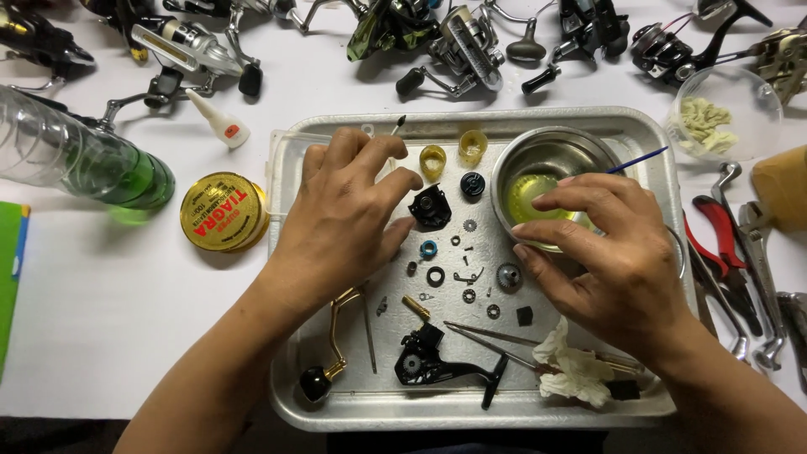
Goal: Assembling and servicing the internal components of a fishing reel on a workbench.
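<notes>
Your right hand (609, 252) pinches a blue-tipped brush (636, 160) over the steel bowl (551, 151); your left hand (345, 219) pinches a small brush (398, 126), nearer the black part (430, 208).

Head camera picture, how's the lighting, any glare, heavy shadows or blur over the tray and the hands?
In the head view, light is even and bright; the white table is near washed out. Soft, short shadows lie under the left hand and right hand. Glare shows on the steel bowl's rim and the clear bottle. The small parts on the metal tray are sharp; no evident motion blur.
</notes>
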